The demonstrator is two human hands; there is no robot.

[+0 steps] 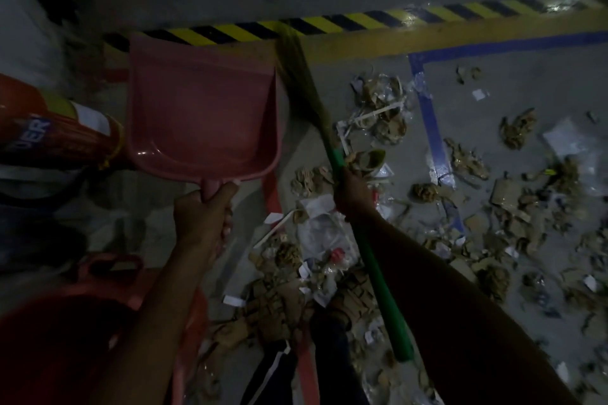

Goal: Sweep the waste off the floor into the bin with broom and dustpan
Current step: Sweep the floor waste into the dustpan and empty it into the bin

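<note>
Waste: paper scraps, brown crumpled pieces and plastic film scattered across the floor, right of centre. Dustpan: pink, raised, handle gripped by left hand. Broom: green handle gripped by right hand, bristles forward. Bin: red, lower left.

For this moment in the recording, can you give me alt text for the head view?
A person's left hand holds an empty pink dustpan raised, while the right hand grips a green-handled broom. Paper and cardboard waste litters the grey floor beside a red bin at lower left.
</note>
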